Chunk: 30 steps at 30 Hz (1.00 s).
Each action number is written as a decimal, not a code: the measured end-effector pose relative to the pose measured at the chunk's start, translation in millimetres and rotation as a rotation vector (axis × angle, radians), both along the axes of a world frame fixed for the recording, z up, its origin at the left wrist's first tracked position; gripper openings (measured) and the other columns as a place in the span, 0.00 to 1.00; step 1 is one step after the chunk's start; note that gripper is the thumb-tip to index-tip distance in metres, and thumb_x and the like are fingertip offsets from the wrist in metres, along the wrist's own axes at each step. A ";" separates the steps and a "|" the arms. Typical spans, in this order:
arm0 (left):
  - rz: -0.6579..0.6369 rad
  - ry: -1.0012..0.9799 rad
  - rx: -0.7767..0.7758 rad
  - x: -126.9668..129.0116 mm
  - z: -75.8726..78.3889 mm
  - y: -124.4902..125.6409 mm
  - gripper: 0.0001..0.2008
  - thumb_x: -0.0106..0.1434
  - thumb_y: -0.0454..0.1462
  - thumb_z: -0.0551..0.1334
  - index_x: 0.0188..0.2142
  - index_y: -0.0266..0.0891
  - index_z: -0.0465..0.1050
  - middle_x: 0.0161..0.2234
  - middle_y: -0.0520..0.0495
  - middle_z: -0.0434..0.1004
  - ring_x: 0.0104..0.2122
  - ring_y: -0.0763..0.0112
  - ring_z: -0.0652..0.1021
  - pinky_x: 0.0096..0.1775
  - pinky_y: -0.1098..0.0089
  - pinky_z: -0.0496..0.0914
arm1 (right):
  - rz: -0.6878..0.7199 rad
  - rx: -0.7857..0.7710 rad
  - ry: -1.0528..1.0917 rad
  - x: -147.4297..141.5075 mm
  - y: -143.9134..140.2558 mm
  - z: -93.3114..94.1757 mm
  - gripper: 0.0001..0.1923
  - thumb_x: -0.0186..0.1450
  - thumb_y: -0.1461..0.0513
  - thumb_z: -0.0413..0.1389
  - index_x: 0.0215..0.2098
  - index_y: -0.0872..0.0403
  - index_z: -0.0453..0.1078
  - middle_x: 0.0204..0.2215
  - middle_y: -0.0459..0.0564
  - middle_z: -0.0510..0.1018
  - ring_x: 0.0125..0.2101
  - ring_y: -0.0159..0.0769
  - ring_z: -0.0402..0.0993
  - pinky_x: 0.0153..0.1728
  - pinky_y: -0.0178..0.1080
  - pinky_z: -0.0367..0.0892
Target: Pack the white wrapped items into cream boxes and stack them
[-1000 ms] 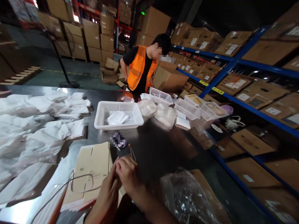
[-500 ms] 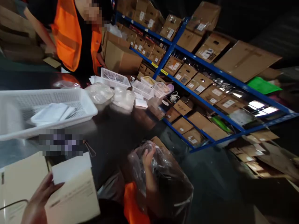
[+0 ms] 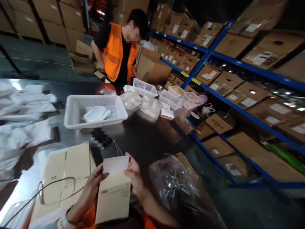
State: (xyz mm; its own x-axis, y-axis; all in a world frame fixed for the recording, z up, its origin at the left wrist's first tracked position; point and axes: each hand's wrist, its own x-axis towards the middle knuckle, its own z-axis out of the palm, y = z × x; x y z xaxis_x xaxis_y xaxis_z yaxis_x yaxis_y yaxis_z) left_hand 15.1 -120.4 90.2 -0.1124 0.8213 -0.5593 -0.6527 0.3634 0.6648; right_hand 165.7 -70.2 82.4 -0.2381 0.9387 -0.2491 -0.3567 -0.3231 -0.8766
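Observation:
My left hand point(image 3: 92, 182) grips the left edge of a small cream carton point(image 3: 113, 198) with dark print on its face. A white flap or sheet point(image 3: 116, 163) stands at the carton's top; which of the two I cannot tell. On the other side, my right hand point(image 3: 134, 178) pinches the upper right edge, with its thumb on the front. The carton is held upright in front of my body. Close by on the left lies a stack of flat cream cartons point(image 3: 76, 159), with a cable point(image 3: 57, 180) looped across it.
A white basket point(image 3: 71, 119) with white packets stands ahead, beside clear plastic bags point(image 3: 150, 108). Right of me is a large box point(image 3: 188, 162) lined with clear plastic. Across the table a person in an orange vest point(image 3: 113, 57) stands near blue shelving point(image 3: 205, 57).
My right hand has left the plastic-lined box and now holds the carton's right edge. The carton sits further right in view, and the camera has turned left.

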 end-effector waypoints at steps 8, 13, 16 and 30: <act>0.208 0.436 0.496 -11.9 -16.9 -19.2 0.29 0.49 0.64 0.65 0.28 0.42 0.79 0.32 0.43 0.79 0.38 0.53 0.78 0.43 0.60 0.73 | 0.207 0.320 -0.159 6.1 -13.8 1.7 0.41 0.39 0.37 0.69 0.44 0.50 0.77 0.39 0.53 0.80 0.40 0.48 0.76 0.45 0.47 0.70; 0.007 0.762 0.696 -16.7 -14.7 -23.9 0.16 0.58 0.53 0.66 0.36 0.46 0.84 0.34 0.43 0.77 0.39 0.54 0.75 0.43 0.60 0.71 | 0.266 0.691 -0.227 2.7 -8.7 -1.9 0.20 0.55 0.49 0.66 0.43 0.47 0.79 0.38 0.54 0.83 0.44 0.48 0.76 0.53 0.53 0.66; -0.017 0.779 0.707 -16.7 -13.5 -24.0 0.12 0.61 0.48 0.65 0.36 0.49 0.86 0.33 0.45 0.74 0.37 0.58 0.74 0.40 0.61 0.71 | 0.277 0.691 -0.254 1.4 -7.5 -1.1 0.14 0.55 0.54 0.65 0.39 0.47 0.79 0.38 0.53 0.84 0.45 0.49 0.77 0.53 0.54 0.67; 0.045 0.539 0.489 -7.2 -60.0 -20.3 0.18 0.55 0.56 0.67 0.29 0.46 0.86 0.31 0.46 0.70 0.33 0.62 0.73 0.32 0.66 0.72 | 0.246 0.660 -0.292 -1.5 -2.4 -25.8 0.19 0.63 0.43 0.59 0.30 0.46 0.79 0.30 0.48 0.85 0.36 0.42 0.80 0.57 0.54 0.64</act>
State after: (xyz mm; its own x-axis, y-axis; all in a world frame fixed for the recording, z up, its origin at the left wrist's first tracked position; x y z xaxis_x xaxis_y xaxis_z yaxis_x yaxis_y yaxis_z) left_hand 7.8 -140.7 30.2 -0.3086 0.9511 0.0130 -0.1963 -0.0771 0.9775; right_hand 164.2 -72.6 56.6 -0.4702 0.8432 0.2605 -0.0659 0.2608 -0.9631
